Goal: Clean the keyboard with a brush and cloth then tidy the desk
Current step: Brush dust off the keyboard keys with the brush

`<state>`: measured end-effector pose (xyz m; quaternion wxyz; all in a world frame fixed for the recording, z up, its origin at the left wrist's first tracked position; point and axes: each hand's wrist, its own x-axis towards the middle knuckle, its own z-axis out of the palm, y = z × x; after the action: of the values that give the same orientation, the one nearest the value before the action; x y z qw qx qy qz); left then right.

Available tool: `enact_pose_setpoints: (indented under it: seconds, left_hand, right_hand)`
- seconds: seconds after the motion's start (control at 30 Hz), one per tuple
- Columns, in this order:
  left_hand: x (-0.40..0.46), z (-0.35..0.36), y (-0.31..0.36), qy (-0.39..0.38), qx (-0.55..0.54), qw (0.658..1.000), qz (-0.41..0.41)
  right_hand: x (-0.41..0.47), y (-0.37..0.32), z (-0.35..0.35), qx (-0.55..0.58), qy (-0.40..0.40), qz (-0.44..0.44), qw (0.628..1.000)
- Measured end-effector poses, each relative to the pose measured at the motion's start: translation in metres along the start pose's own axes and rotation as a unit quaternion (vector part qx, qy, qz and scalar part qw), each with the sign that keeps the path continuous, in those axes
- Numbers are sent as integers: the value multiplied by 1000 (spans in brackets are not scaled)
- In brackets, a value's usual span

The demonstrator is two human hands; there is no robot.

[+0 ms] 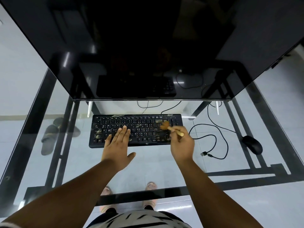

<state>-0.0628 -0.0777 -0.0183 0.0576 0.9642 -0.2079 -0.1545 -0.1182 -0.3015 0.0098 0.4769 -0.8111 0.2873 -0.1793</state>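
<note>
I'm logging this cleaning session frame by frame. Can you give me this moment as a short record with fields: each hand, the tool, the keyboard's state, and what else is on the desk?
left hand: flat, fingers straight, resting on the keys at the keyboard's left-centre
right hand: grips the brush handle
brush: bristles on the keys at the right part of the keyboard, blurred
keyboard: black, pale smears of dirt on several keys
desk: glass top
mouse: right of the keyboard, apart from it
loose cable: coiled between keyboard and mouse
monitor: behind the keyboard, screen dark
cloth: not in view
</note>
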Motion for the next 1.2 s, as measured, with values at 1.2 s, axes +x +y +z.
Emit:
enact_pose_setpoints:
  seconds: [1.2]
  left_hand:
    - [6,7,39,-18,11,1000,12]
  right_hand:
    - [2,26,-56,14,77,61,995]
